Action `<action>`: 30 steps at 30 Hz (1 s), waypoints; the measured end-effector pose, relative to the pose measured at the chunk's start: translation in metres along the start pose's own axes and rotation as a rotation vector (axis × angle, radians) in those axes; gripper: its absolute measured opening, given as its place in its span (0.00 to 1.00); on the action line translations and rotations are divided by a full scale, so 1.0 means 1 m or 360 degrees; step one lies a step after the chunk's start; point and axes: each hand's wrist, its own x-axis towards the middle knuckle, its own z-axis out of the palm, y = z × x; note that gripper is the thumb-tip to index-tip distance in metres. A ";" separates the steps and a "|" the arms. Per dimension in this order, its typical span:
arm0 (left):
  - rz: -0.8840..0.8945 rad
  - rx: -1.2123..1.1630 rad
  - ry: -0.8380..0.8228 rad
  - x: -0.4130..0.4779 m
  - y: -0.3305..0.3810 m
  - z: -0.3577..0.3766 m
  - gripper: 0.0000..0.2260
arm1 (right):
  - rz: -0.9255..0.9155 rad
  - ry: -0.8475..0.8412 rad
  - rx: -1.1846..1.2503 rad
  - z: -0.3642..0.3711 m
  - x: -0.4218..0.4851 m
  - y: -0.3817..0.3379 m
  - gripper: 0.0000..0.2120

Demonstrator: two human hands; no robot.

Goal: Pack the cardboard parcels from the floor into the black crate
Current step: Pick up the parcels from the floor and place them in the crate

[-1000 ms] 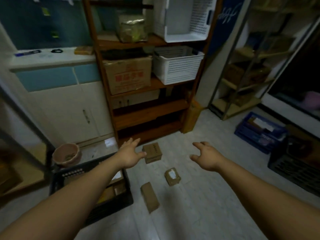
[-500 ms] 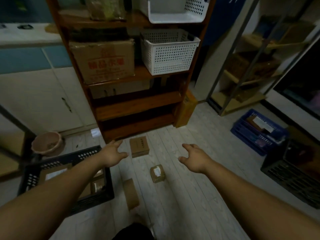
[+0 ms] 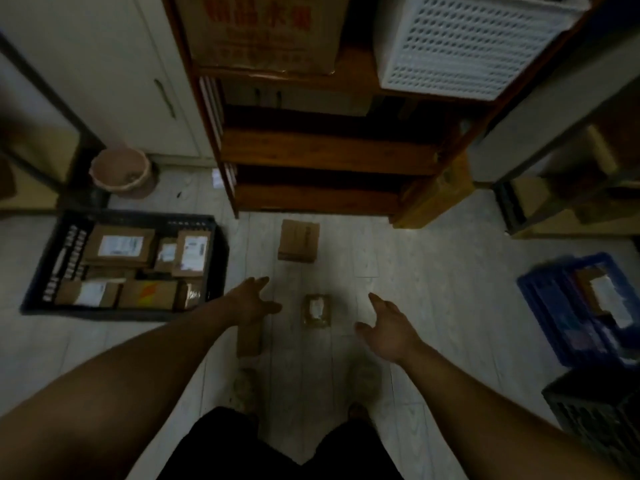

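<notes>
small brown cardboard parcel (image 3: 316, 310), white label up, lying at 12 o'clock | left hand (image 3: 252, 303), right hand (image 3: 388, 327) hovering spread, holding nothing

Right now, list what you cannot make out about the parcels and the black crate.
Head view only.
1. Long parcel: far end hidden by the left hand.
2. Small parcel: label text blurred, too small.
3. Black crate: depth hidden by parcels inside.
</notes>
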 end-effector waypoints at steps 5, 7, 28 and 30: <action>-0.0172 -0.0241 0.0166 0.045 0.002 0.046 0.36 | -0.0207 -0.0265 -0.0031 0.011 0.076 0.027 0.30; -0.0272 -0.0397 0.0191 0.072 -0.001 0.073 0.32 | -0.0247 -0.0343 -0.0085 0.021 0.112 0.049 0.28; -0.0567 -0.0928 0.0175 0.463 -0.125 0.296 0.30 | 0.0292 -0.0500 0.0902 0.260 0.459 0.210 0.25; -0.0616 -0.1080 0.0165 0.487 -0.139 0.310 0.33 | 0.0303 -0.0532 0.1008 0.278 0.478 0.211 0.21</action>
